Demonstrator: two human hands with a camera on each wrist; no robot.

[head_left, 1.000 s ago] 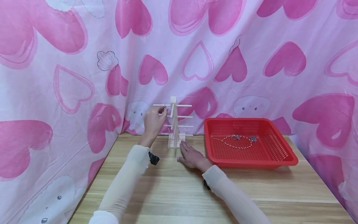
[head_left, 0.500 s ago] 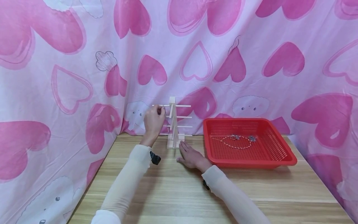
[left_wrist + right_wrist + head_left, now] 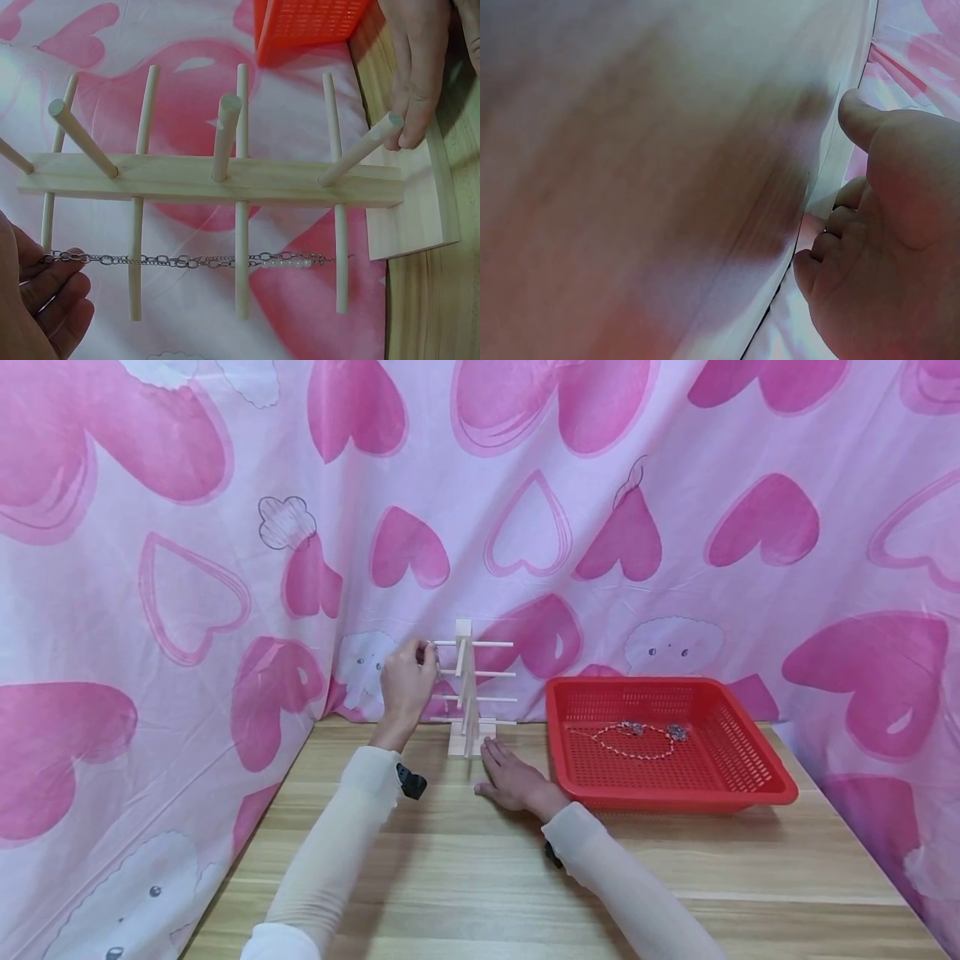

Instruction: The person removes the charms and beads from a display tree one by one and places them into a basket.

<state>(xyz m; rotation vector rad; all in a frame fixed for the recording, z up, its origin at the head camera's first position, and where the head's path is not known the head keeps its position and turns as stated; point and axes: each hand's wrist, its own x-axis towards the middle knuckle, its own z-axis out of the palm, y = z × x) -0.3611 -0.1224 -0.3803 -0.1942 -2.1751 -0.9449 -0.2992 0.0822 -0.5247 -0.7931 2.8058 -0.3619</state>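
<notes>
A pale wooden peg stand (image 3: 464,628) rises at the back of the table, with pegs on several levels. My left hand (image 3: 408,681) is at the outer end of its top left peg. Seen from the left wrist, a silver chain necklace (image 3: 172,261) with a short row of white beads runs down past the lower pegs, its upper end pinched between thumb and fingers (image 3: 56,281) beside the peg. My right hand (image 3: 517,781) lies with fingers extended, their tips touching the base (image 3: 420,202) of the stand.
To the right of the stand sits a red perforated plastic basket (image 3: 675,797) holding beaded necklaces (image 3: 637,755). A pink heart-patterned curtain (image 3: 517,527) closes off the back and sides of the wooden table (image 3: 465,877).
My left hand has shifted slightly left, toward the outer end of the top peg, with the chain necklace in its fingers. My right hand has stayed at the base.
</notes>
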